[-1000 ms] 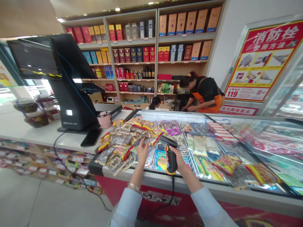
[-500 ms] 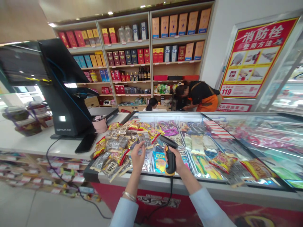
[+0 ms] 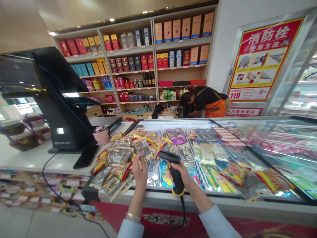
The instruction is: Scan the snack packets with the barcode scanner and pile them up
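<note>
My left hand is closed on a clear snack packet, held upright just above a heap of snack packets lying on the glass lid of a chest freezer. My right hand grips a black barcode scanner with a yellow base; its head points left at the packet. The scanner's cable hangs down over the freezer's front edge.
A black checkout terminal and a pink cup stand on the white counter to the left. More packets lie on the freezer lid to the right. A person in an orange apron bends over behind the freezer, before stocked shelves.
My left hand picked a clear packet off the heap and raised it. The scanner in my right hand swung down and left toward it. The camera view shifted slightly.
</note>
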The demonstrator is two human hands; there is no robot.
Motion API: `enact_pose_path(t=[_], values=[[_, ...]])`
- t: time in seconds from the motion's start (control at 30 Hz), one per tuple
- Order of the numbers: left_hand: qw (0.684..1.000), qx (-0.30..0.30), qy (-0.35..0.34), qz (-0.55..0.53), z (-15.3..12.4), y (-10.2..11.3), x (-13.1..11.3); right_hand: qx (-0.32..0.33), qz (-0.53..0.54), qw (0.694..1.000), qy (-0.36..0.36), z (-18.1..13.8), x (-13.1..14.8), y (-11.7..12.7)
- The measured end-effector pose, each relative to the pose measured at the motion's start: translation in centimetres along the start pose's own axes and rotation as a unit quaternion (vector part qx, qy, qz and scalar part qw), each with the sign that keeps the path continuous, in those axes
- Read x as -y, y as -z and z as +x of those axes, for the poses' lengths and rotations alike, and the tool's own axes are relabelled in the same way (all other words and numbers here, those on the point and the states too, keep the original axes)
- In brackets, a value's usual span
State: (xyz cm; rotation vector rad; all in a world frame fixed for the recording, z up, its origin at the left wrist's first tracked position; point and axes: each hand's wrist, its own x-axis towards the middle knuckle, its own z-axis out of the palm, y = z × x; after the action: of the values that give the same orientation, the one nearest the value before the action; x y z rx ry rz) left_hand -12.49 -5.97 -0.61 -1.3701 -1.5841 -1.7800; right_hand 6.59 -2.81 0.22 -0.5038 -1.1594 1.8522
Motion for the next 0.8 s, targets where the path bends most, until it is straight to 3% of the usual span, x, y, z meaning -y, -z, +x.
enact_pose_path(t=[0.47,0.8], values=[[1.0,0.006,-0.018,0.012,-0.02,0.08,-0.26,0.034,-0.053,0.998,-0.001,-0.7,0.46,-0.31],[0.999,-0.005,-0.032,0.013,0.12,0.11,-0.56,0.04,-0.033,0.999,0.0,-0.69,0.4,-0.26]])
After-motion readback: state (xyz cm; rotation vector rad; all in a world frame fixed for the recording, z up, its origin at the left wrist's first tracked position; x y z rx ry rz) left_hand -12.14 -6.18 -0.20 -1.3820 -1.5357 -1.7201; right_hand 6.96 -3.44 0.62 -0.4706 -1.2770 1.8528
